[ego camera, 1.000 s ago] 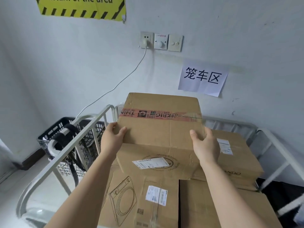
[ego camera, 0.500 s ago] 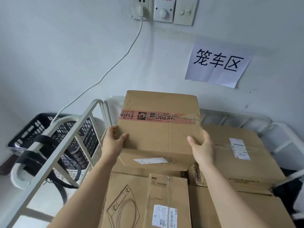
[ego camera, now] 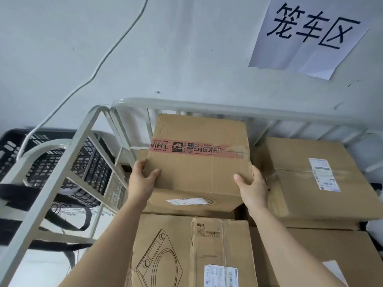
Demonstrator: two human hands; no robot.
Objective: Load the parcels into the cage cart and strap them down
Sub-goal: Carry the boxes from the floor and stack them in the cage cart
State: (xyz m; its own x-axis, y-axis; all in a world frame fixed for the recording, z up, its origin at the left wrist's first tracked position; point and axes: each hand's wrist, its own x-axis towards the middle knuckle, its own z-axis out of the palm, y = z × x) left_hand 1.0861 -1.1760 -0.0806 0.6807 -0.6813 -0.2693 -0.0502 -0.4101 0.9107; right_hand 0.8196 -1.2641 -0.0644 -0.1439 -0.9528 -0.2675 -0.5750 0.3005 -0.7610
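Left hand and right hand clamp the near corners of a red-taped cardboard parcel, thumbs on its top face, fingers wrapped out of sight down its sides. The parcel lies dead ahead, equally near both hands, its long axis running away toward the back rail of the cage cart, above stacked parcels and just beside a labelled box. Whether it rests on the stack or hangs clear cannot be told. Black straps drape the cart's left side, partly cut off.
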